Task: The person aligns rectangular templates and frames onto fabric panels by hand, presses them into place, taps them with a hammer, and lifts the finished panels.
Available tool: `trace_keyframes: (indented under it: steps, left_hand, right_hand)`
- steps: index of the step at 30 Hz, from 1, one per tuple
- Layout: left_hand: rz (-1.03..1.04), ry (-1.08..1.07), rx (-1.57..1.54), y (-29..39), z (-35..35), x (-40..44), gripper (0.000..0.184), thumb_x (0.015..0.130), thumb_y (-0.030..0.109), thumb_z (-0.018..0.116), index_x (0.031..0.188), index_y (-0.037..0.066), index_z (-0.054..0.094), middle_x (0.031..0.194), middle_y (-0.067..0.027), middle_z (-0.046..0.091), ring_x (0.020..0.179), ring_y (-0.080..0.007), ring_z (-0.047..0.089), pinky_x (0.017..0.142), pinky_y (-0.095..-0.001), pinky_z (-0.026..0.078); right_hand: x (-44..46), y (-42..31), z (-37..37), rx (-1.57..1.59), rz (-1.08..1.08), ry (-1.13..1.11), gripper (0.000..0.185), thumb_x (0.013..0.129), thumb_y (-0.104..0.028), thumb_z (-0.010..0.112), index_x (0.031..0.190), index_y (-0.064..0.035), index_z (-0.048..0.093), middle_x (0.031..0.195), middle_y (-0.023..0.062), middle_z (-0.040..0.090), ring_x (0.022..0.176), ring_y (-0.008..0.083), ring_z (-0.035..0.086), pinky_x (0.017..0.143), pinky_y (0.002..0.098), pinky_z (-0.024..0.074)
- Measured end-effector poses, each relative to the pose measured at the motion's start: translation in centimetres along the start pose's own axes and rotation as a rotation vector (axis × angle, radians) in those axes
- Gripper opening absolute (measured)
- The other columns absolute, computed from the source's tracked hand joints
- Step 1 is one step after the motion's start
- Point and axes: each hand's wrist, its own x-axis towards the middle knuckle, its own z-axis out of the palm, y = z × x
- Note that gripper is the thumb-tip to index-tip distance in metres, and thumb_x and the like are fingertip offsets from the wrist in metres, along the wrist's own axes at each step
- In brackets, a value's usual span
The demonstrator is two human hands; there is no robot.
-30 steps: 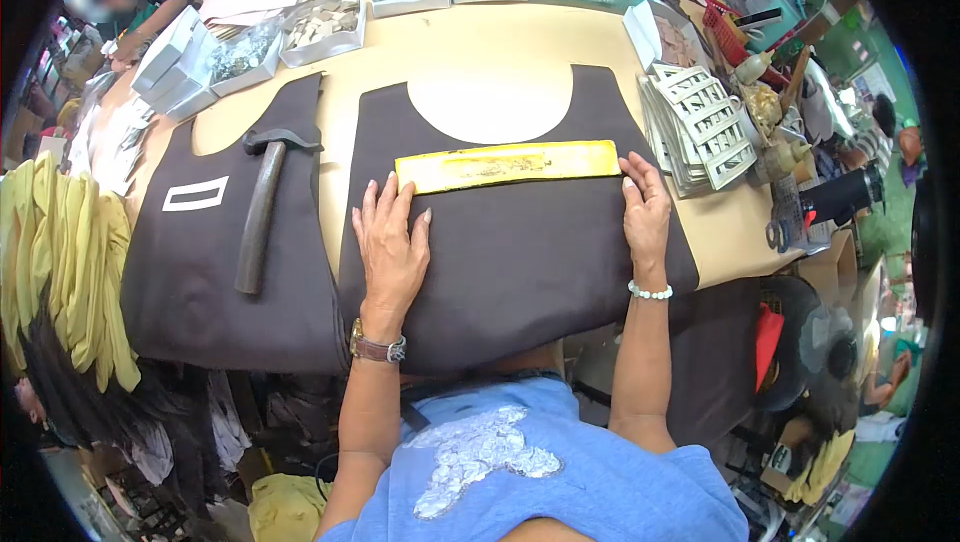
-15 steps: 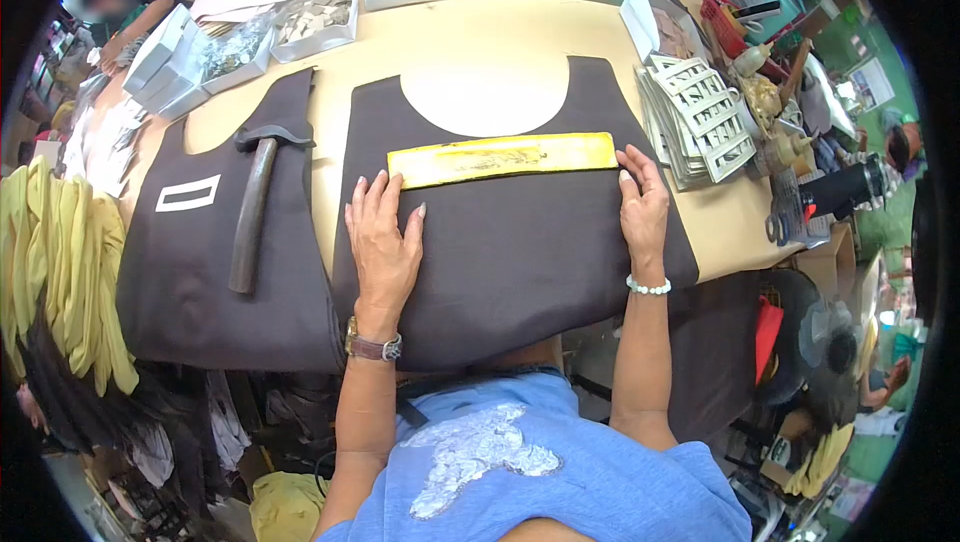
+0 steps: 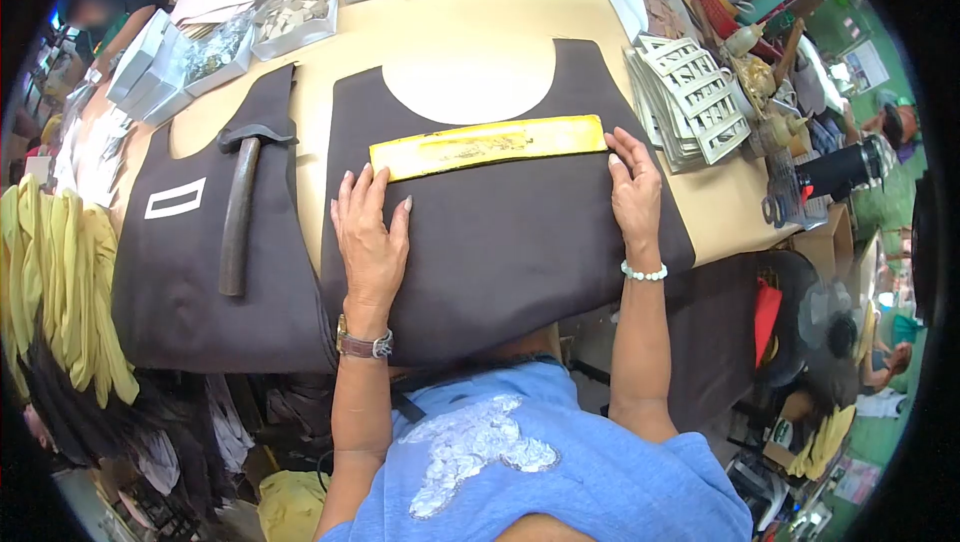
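A long yellow strip [image 3: 490, 145] with dark smudges along its middle lies across a black fabric panel [image 3: 480, 242] cut with a scooped neckline. My left hand [image 3: 368, 237] rests flat on the panel, fingers spread, its fingertips at the strip's left end. At the opposite end, the fingertips of my right hand [image 3: 634, 192] touch the strip's edge, fingers stretched out and slightly bent. Left of these, a hammer [image 3: 236, 212] with a dark handle lies on a second black panel [image 3: 170, 292], beside a white rectangular frame [image 3: 174, 199].
Open boxes of small parts [image 3: 297, 20] line the table's far side. A stack of cream cut-out templates [image 3: 690, 102] sits at the right, near scissors [image 3: 772, 209] and bottles. Yellow cloth [image 3: 50, 282] hangs at the left edge. Another person [image 3: 120, 12] sits at far left.
The whole view has shifted slightly, so table and panels appear a little up and left. Both hands stay at the strip's ends, and the strip keeps about the same place on the panel.
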Motion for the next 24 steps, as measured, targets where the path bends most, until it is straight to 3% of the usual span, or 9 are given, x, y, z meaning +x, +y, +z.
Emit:
trace_keyframes:
  steps: [8,15,18,24]
  left_hand:
    - [-0.003,0.019,0.006,0.02,-0.01,-0.01,0.042,0.084,0.017,0.061,0.124,0.004,0.053,0.131,-0.0177,0.049,0.129,-0.037,0.036,0.106,-0.0514,0.024]
    - [0.009,0.016,-0.001,-0.13,0.03,-0.09,0.037,0.084,0.017,0.062,0.119,0.004,0.057,0.131,-0.0168,0.049,0.128,-0.038,0.036,0.106,-0.0515,0.025]
    - [-0.005,0.029,0.007,0.49,-0.38,-0.02,0.037,0.082,0.014,0.064,0.117,0.002,0.059,0.13,-0.0182,0.051,0.127,-0.0382,0.038,0.106,-0.0444,0.028]
    - [-0.007,0.021,0.022,0.37,-0.28,-0.06,0.038,0.084,0.016,0.063,0.119,0.003,0.058,0.132,-0.0171,0.049,0.128,-0.0373,0.036,0.106,-0.0474,0.027]
  right_hand:
    - [-0.15,-0.33,0.07,-0.14,-0.11,0.02,0.02,0.081,-0.006,0.059,0.099,-0.002,0.068,0.112,0.0101,0.064,0.107,0.0254,0.056,0.098,0.0346,0.0392]
    - [-0.19,-0.02,0.13,-0.305,-0.167,-0.011,0.022,0.082,-0.011,0.059,0.101,-0.0042,0.069,0.114,0.0063,0.063,0.115,0.0291,0.049,0.102,0.0391,0.0353]
    - [-0.16,0.04,0.12,-0.319,-0.178,-0.017,0.022,0.082,-0.011,0.059,0.101,-0.0048,0.069,0.115,0.0062,0.063,0.115,0.0296,0.05,0.102,0.0392,0.0354]
    - [-0.18,-0.01,0.13,-0.308,-0.184,-0.017,0.022,0.081,-0.01,0.061,0.101,-0.005,0.069,0.114,0.0061,0.063,0.115,0.0285,0.05,0.102,0.0386,0.036]
